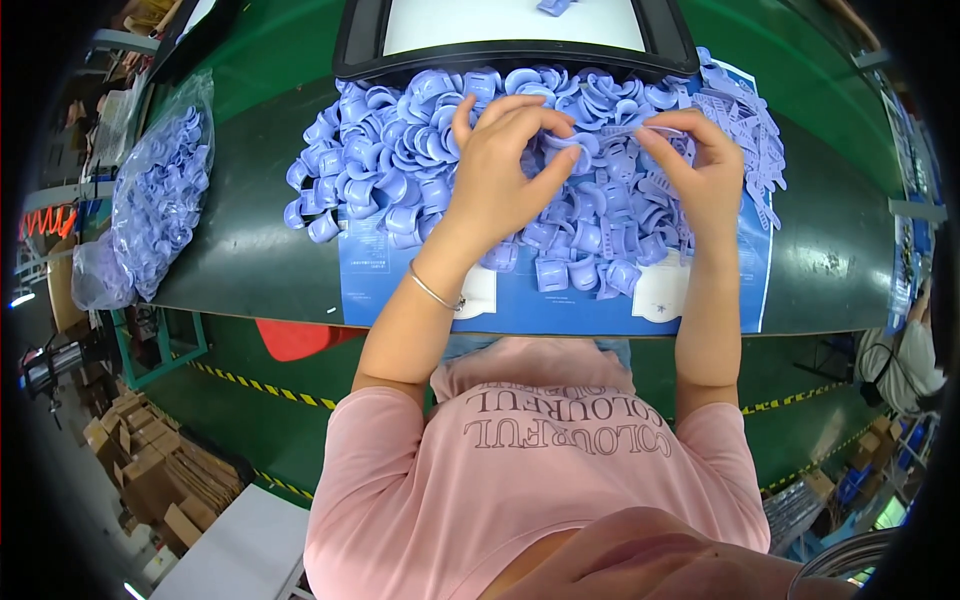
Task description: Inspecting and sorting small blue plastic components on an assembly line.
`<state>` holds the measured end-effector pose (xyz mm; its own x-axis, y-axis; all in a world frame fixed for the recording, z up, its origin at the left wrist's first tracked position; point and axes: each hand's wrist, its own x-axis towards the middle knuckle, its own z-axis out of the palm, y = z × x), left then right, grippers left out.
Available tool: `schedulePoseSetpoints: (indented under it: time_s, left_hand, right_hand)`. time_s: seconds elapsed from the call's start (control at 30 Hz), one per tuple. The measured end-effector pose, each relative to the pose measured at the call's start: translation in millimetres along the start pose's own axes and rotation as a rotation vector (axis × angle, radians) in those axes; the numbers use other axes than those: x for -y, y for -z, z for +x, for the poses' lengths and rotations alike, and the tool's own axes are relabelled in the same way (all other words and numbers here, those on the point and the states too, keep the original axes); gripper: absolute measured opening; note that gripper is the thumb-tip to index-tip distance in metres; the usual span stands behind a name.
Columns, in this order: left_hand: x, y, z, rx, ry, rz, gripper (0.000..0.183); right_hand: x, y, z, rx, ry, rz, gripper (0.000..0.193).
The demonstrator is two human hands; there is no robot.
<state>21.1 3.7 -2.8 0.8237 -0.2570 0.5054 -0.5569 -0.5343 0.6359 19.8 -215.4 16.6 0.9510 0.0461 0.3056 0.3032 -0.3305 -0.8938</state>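
Observation:
Over a heap of periwinkle-blue curved plastic pieces [400, 140], both hands are raised close together. My left hand [500, 160] is closed, thumb and index finger around a curved plastic piece [580, 150]; its other fingers are bent and raised. My right hand [705, 165] pinches a thin plastic strap of the same blue between thumb and index finger, seen nearly edge-on. The strap reaches toward the piece at my left hand; whether the two are joined I cannot tell. Flat slotted straps [750, 140] lie piled just right of my right hand.
A black-rimmed tray [665, 45] with a white bottom stands behind the heap, one blue piece [554, 6] in it. Blue printed sheets [400, 290] cover part of the dark green table [260, 220]. A clear bag [160, 190] of blue parts sits at the left edge. A red stool [300, 338] is below.

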Motion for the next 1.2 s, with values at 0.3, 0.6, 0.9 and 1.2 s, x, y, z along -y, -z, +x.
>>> schedulePoseSetpoints:
  time_s: [0.3, 0.6, 0.9, 1.2]
  left_hand:
    - [-1, -1, 2, -0.005, 0.028, -0.160, 0.017]
    - [-8, -4, 2, 0.006, 0.063, -0.398, 0.019]
    - [-16, 2, -1, 0.250, 0.431, -0.806, 0.031]
    - [-19, 4, 1, 0.227, 0.444, -0.646, 0.070]
  right_hand:
    - [-1, -9, -1, 0.248, -0.402, 0.733, 0.020]
    - [10, -23, -8, 0.350, -0.465, 0.629, 0.019]
    - [7, -18, -8, 0.351, -0.417, 0.645, 0.015]
    - [1, -25, -13, 0.368, -0.280, 0.463, 0.012]
